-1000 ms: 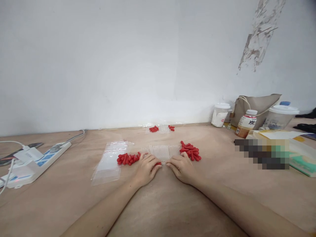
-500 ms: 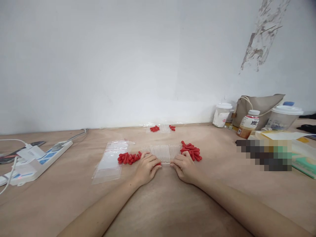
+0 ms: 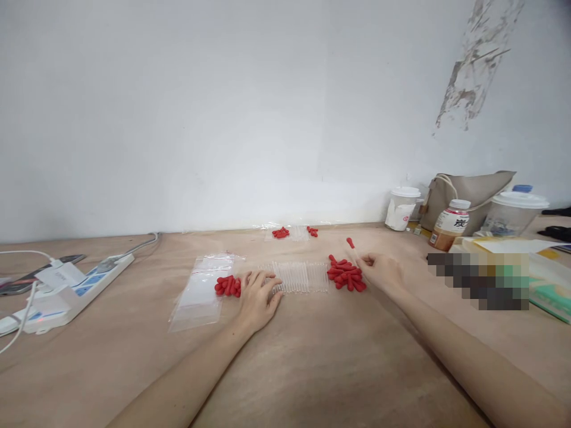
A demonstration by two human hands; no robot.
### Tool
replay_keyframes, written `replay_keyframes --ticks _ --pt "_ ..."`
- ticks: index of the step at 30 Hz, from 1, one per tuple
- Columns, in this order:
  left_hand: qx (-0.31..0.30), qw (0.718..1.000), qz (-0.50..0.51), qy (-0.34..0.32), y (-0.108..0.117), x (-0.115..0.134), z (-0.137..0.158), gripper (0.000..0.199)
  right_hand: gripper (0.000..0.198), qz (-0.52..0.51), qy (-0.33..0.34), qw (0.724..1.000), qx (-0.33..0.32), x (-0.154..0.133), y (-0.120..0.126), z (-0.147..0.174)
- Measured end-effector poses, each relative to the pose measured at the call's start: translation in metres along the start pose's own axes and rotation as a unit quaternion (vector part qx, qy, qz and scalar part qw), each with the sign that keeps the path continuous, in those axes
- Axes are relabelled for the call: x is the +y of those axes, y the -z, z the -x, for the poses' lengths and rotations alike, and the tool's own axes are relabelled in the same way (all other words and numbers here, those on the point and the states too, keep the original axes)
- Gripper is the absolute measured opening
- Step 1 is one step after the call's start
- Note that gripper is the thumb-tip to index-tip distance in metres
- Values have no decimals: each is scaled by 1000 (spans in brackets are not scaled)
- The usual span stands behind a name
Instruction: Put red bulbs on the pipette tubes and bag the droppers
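A row of clear dropper tubes [image 3: 303, 277] lies side by side on the table, with red rubber bulbs [image 3: 228, 285] clustered at its left end and more red bulbs [image 3: 345, 274] at its right end. My left hand [image 3: 259, 300] rests palm-down over the left part of the row, fingers spread, hiding some of the bulbs and tubes. Just right of the row, my right hand [image 3: 381, 272] pinches a single dropper [image 3: 350, 244] by its clear tube. That dropper tilts up and left, its red bulb at the top.
Clear zip bags [image 3: 203, 291] lie left of the row. Farther back by the wall sits a smaller bag of red-bulbed droppers [image 3: 281, 233]. A power strip [image 3: 84, 288] stands at left; a lidded cup [image 3: 401, 208], a bottle [image 3: 450, 224] and a grey bag [image 3: 477, 190] are at right.
My right hand has moved off the row to the right and now holds one dropper, bulb up. My left hand has shifted slightly left and its fingers lie flatter over the row.
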State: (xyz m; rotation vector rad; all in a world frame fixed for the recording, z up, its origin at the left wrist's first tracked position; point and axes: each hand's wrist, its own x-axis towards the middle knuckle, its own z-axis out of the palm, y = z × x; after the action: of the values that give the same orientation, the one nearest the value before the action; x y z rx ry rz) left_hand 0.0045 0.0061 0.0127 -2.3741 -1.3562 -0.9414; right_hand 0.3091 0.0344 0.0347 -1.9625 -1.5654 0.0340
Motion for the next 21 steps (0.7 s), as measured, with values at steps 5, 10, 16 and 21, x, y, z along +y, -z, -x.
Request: replay_keyframes --ticks 5,10,16,21 --pt "-12 1000 0 7 -1 1 -2 11 31 43 -76 995 -56 32 -9 -16" --pt "-18 1000 2 10 0 1 -3 9 25 46 -61 994 -75 32 -16 -13" --pt "-18 1000 13 11 -1 1 -2 14 31 45 -66 994 -78 36 -20 -13" --pt "-24 1000 15 6 -2 -1 -2 13 33 16 -54 998 -32 34 -17 -10"
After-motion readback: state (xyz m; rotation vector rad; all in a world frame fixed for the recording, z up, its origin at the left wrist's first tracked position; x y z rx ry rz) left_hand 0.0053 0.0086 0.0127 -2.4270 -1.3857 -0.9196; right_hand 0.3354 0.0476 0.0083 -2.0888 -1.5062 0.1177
